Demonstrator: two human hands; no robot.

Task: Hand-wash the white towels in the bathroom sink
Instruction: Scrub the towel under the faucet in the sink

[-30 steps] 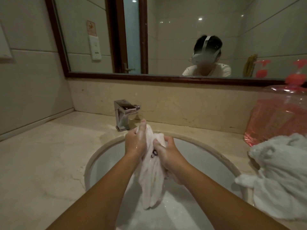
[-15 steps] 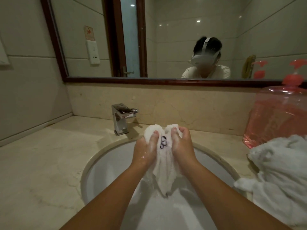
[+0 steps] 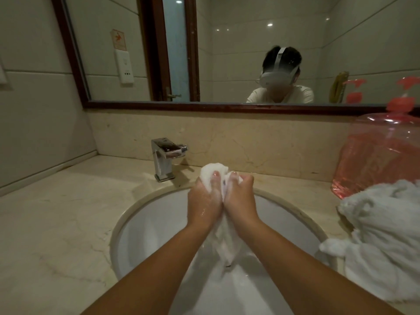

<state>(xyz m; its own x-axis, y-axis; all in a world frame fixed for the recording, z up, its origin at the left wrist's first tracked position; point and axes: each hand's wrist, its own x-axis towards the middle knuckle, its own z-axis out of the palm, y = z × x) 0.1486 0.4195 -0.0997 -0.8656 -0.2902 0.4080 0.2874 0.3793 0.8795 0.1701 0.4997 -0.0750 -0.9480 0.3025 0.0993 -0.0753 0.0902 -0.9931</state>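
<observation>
Two fists are closed on one white towel [image 3: 212, 172], the left hand [image 3: 203, 202] and right hand [image 3: 241, 198] pressed together over the sink [image 3: 147, 223], the hanging end seemingly brushing its bottom. Cloth should be rubbed against cloth firmly, and drips kept inside.

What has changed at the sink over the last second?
The hands have drawn together: the left hand and right hand, staggered a second ago with the left one higher, are now level and pressed side by side. Both keep gripping the white towel, bunched above them, its tail hanging into the sink. Neither let go. The faucet, pink bottle and towel pile stayed put.
</observation>
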